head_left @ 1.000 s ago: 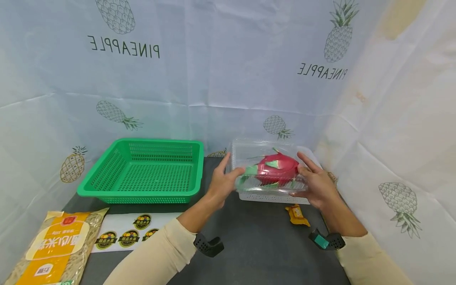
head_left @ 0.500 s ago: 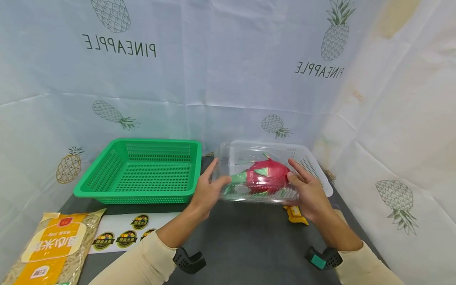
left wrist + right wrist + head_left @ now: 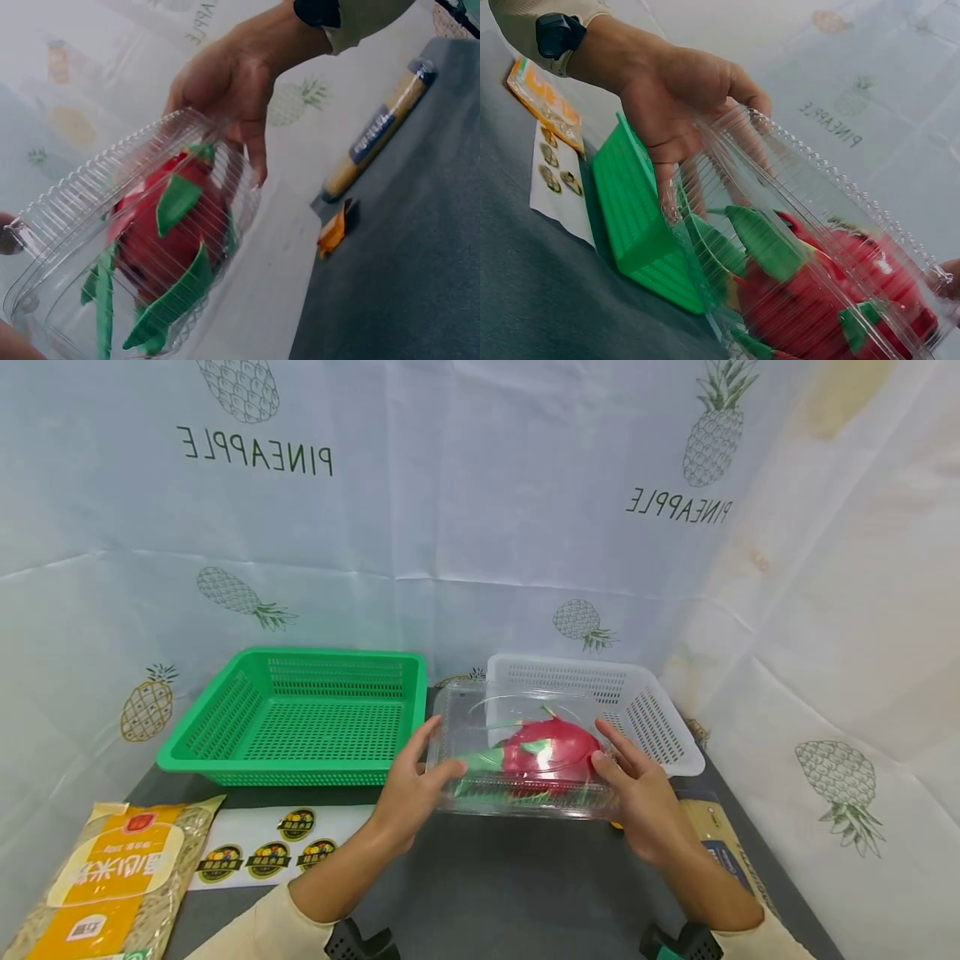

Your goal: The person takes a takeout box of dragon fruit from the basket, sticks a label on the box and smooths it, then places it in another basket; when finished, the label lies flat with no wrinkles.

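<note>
Both hands hold a clear plastic clamshell box [image 3: 465, 722] in front of the baskets, tilted above the dark table. Inside it lies a red dragon fruit [image 3: 551, 747] with green leaf tips. The left hand [image 3: 408, 789] grips the box's left end, thumb on top; in the right wrist view this hand [image 3: 671, 97] shows its fingers under the clear wall. At the opposite end the right hand [image 3: 645, 806] grips the box, its lower fingers partly hidden in the head view. A white basket [image 3: 667, 718] stands just behind, partly seen through the box.
A green basket [image 3: 300, 768] stands at the back left. In front of it lie a sticker sheet [image 3: 251, 827] and a yellow noodle bag [image 3: 127, 877]. On the right are a long yellow packet [image 3: 375, 139] and a small orange wrapped piece [image 3: 334, 231]. Printed cloth walls surround the table.
Both hands have brought the box with the dragon fruit left and closer to the body, away from over the white basket. More of that basket now shows.
</note>
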A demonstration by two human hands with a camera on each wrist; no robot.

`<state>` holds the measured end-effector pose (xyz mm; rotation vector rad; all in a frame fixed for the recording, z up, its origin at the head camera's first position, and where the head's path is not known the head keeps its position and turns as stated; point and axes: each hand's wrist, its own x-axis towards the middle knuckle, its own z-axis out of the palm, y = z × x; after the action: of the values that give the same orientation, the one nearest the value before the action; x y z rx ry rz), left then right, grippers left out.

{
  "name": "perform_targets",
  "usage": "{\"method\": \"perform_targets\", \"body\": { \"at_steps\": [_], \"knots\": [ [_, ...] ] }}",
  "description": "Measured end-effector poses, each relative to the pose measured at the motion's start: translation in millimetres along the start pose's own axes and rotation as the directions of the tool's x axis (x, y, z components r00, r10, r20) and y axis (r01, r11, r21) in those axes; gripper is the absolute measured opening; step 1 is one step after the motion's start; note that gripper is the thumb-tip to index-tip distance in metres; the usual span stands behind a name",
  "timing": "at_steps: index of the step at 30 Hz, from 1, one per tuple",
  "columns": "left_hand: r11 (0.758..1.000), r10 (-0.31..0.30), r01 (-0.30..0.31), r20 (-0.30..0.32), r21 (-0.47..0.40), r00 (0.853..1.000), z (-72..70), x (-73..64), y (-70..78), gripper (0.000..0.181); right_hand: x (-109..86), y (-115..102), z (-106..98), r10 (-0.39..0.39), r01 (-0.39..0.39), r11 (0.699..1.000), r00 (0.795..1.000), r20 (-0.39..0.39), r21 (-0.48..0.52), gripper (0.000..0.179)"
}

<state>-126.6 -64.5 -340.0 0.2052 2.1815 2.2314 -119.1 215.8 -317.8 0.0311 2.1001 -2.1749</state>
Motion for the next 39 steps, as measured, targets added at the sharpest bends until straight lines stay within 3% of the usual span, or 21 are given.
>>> {"method": "perform_targets", "body": {
  "at_steps": [12, 20, 23, 27, 36, 39],
  "knots": [
    [0.998, -0.057, 0.057, 0.017, -0.008, 0.998, -12.3, -29.7, -9.6, 0.074, -20.5, 24, 12, -0.046, 0.041, 0.991, 0.998, -0.039, -0.127, 0.055],
    [0.999, -0.045, 0.045, 0.015, -0.028, 0.999, -17.1, -49.3, -12.7, 0.074, -37.5, 31, 20, -0.062, 0.05, 0.982, 0.996, -0.064, -0.183, 0.056],
    [0.999, -0.039, 0.039, 0.014, 0.001, 0.999, -18.4, -56.0, -14.1, 0.074, -43.1, 34, 22, -0.064, 0.051, 0.981, 0.996, -0.063, -0.186, 0.055],
    [0.998, -0.049, 0.049, 0.002, 0.037, 0.999, -19.5, -65.4, -17.8, 0.073, -49.9, 43, 24, -0.042, 0.027, 0.983, 0.996, -0.076, -0.183, 0.054],
    [0.994, -0.101, 0.102, 0.013, -0.042, 0.995, -22.9, -78.4, -34.7, 0.074, -58.6, 65, 29, 0.05, -0.064, 0.988, 0.994, -0.1, -0.143, 0.058],
    [0.992, -0.103, 0.104, 0.024, -0.065, 0.994, -25.4, -80.8, -42.6, 0.073, -58.8, 74, 31, 0.04, -0.055, 0.989, 0.993, -0.109, -0.141, 0.057]
  ]
}}
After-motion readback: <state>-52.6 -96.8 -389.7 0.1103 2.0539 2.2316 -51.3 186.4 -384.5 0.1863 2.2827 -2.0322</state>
